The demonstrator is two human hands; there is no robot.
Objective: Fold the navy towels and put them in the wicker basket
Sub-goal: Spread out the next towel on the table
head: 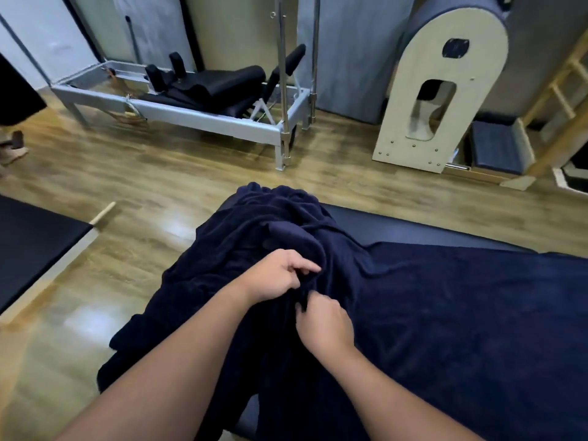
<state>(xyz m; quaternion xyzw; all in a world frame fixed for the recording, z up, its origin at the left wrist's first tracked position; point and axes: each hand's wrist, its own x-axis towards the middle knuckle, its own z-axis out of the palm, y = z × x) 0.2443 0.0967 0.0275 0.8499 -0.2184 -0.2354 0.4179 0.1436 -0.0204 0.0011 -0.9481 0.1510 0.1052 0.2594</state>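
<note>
Navy towels (445,297) lie rumpled and spread over a dark padded bench (397,229) in front of me, bunched into a heap at the bench's left end. My left hand (276,275) pinches a fold of navy towel near the middle of the heap. Just below and to the right, my right hand (324,323) grips the same cloth, its fingertips buried in the fabric. No wicker basket is in view.
A grey metal reformer frame (197,116) stands on the wooden floor (159,186) at the back. A wooden arched barrel (439,100) stands at the back right. Another dark padded platform (31,246) sits at the left. A person's feet (12,144) show at the far left.
</note>
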